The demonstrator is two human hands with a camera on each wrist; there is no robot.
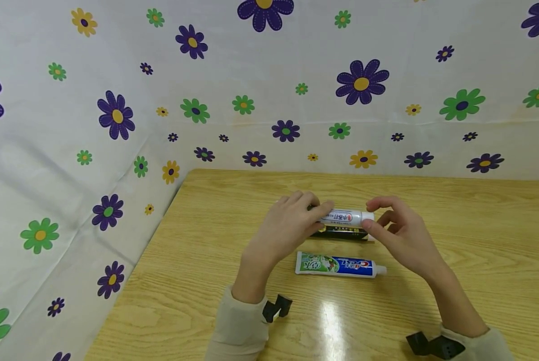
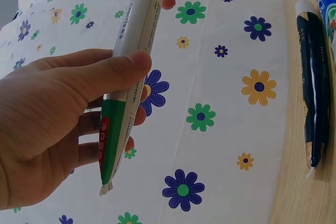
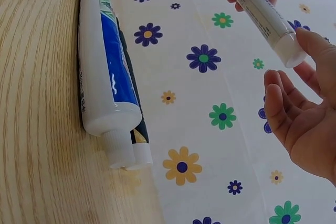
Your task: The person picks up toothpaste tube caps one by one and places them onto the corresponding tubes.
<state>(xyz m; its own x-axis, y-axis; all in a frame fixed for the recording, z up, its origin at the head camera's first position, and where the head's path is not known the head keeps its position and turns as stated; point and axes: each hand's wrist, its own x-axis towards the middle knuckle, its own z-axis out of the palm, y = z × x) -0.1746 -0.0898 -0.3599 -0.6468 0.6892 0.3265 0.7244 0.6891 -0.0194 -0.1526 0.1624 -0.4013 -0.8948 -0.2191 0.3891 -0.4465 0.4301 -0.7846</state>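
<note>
My left hand (image 1: 280, 225) grips a white and green toothpaste tube (image 1: 339, 216) around its body, thumb on the near side, as the left wrist view shows. The tube is held up off the table, its white cap (image 3: 290, 50) pointing right. My right hand (image 1: 402, 233) has thumb and index finger at that cap, pinching it, while its other fingers curl loosely below. Beneath the held tube, partly covered by it in the head view, a black toothpaste tube (image 1: 343, 233) lies on the table. Nearer to me lies a blue, green and white Crest toothpaste tube (image 1: 334, 265), cap to the right.
The wood-grain table (image 1: 175, 281) extends under both hands. A white cloth with printed flowers (image 1: 260, 75) hangs behind it and along the left side. Dark straps (image 1: 276, 308) sit at both sleeve cuffs.
</note>
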